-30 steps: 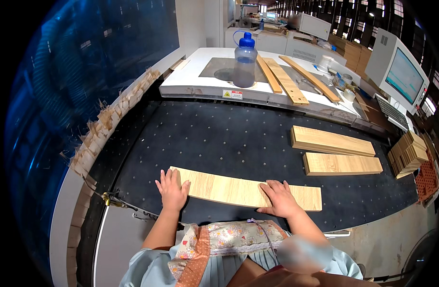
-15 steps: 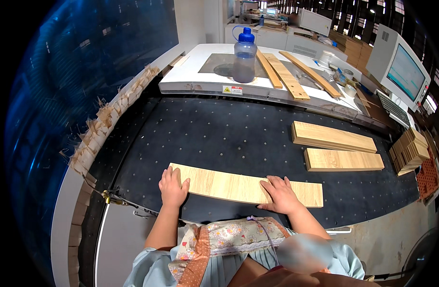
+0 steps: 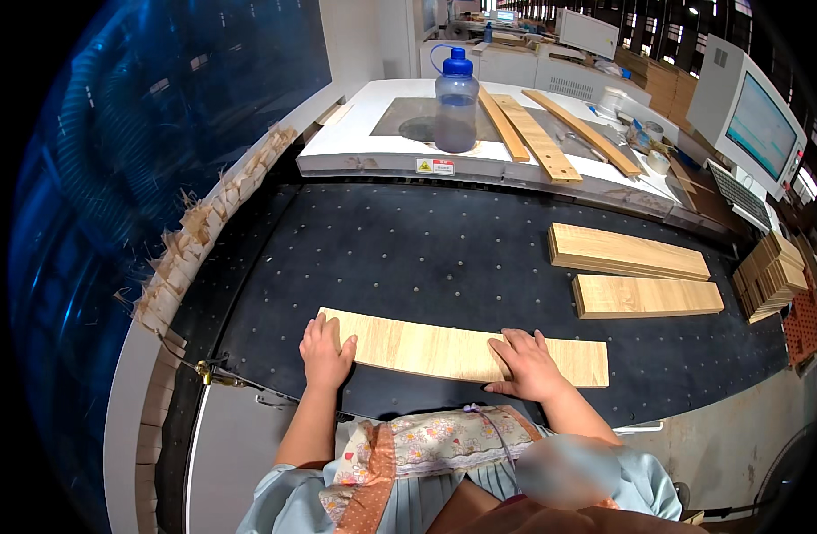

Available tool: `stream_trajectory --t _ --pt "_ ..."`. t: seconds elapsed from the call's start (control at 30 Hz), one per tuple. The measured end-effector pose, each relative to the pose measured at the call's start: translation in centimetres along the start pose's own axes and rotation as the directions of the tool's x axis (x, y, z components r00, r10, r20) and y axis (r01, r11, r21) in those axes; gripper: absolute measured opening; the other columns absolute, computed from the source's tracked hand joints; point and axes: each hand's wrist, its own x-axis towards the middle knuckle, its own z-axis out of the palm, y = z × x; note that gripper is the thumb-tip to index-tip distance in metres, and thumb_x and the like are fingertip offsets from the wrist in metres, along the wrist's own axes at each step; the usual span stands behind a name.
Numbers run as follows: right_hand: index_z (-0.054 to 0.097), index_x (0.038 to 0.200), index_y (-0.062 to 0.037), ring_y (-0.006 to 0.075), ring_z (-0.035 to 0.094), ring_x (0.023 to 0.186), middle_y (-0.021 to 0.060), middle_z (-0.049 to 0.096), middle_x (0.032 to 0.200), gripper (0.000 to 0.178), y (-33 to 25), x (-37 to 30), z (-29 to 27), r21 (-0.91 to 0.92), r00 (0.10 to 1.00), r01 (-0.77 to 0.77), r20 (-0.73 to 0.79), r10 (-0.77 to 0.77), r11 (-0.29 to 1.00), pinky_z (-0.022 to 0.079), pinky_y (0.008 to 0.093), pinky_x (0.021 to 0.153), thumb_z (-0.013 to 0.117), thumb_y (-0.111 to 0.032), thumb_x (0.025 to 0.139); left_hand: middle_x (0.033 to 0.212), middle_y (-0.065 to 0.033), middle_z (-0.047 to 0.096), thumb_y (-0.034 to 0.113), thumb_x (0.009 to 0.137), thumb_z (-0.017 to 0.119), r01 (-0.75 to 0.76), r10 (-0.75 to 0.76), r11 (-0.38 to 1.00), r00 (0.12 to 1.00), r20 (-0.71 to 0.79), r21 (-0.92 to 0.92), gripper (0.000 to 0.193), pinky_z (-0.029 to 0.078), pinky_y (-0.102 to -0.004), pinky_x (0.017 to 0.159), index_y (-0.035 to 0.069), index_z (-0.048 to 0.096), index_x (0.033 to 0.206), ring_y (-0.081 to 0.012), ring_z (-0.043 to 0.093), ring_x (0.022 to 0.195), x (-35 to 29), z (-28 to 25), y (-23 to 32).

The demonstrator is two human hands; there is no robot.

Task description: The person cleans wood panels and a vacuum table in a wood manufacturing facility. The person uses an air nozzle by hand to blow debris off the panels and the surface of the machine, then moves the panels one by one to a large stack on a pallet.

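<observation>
A long, pale wood-grain board (image 3: 426, 347) lies flat along the near edge of the black dotted work table (image 3: 382, 240). At its left end, my left hand (image 3: 326, 356) is closed over the corner, fingers on the far side and thumb on the near side. Right of the board's middle, my right hand (image 3: 528, 365) grips across its width, with the fingers over the top and the thumb by the near edge. Farther right lie two short stacks of similar boards, the far stack (image 3: 626, 249) and the near stack (image 3: 649, 296).
Behind the table, a white machine bed (image 3: 364, 164) carries a blue-capped water bottle (image 3: 456, 107) and several wooden strips (image 3: 537, 138). A monitor (image 3: 756, 125) and keyboard (image 3: 738, 196) stand at right, above more stacked wood pieces (image 3: 769, 276). A ragged-edged barrier (image 3: 212, 214) runs along the left.
The view has shifted slightly. Both hands keep the same hold on the board, which stays in about the same place on the table.
</observation>
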Motion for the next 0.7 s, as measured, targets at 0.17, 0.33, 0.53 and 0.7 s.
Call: stream_trajectory --t 0.17,0.33,0.53,0.7 --pt "0.047 0.125 -0.0108 0.0356 0.041 0.121 0.0185 0.044 0.128 0.08 -0.02 0.04 0.03 0.001 1.0 0.003 0.009 -0.003 1.0 0.029 0.062 0.097 0.078 -0.045 0.06 0.133 -0.0162 0.043 0.03 0.079 0.065 -0.004 0.004 1.0 1.0 -0.003 -0.008 0.047 0.03 -0.0482 0.1 0.008 0.051 0.118 -0.0371 0.037 0.125 -0.05 -0.06 -0.05" --pt "0.047 0.126 -0.0108 0.0352 0.04 0.122 0.0189 0.044 0.129 0.079 -0.12 -0.01 -0.09 0.007 1.0 -0.002 0.013 0.002 1.0 0.028 0.0624 0.097 0.077 -0.045 0.062 0.132 -0.0168 0.043 0.03 0.079 0.064 -0.002 0.002 1.0 1.0 0.001 -0.018 0.047 0.03 -0.0484 0.099 0.008 0.051 0.118 -0.0372 0.037 0.125 -0.01 -0.18 0.08" --pt "0.046 0.127 -0.0105 0.036 0.041 0.121 0.0185 0.044 0.128 0.084 -0.04 0.1 0.05 0.003 1.0 -0.002 0.011 0.002 1.0 0.029 0.0614 0.097 0.079 -0.045 0.058 0.132 -0.017 0.044 0.031 0.079 0.063 0.003 -0.003 1.0 1.0 0.009 -0.011 0.046 0.03 -0.049 0.1 0.008 0.052 0.117 -0.0374 0.037 0.125 -0.04 -0.14 -0.04" --pt "0.045 0.128 -0.0106 0.036 0.041 0.121 0.0187 0.044 0.128 0.085 -0.14 0.05 -0.03 0.005 1.0 -0.005 0.013 0.005 1.0 0.029 0.0613 0.097 0.08 -0.045 0.058 0.131 -0.0166 0.044 0.03 0.079 0.064 -0.005 0.005 1.0 1.0 -0.002 -0.021 0.046 0.03 -0.0491 0.1 0.008 0.052 0.117 -0.0373 0.037 0.125 -0.08 0.03 -0.12"
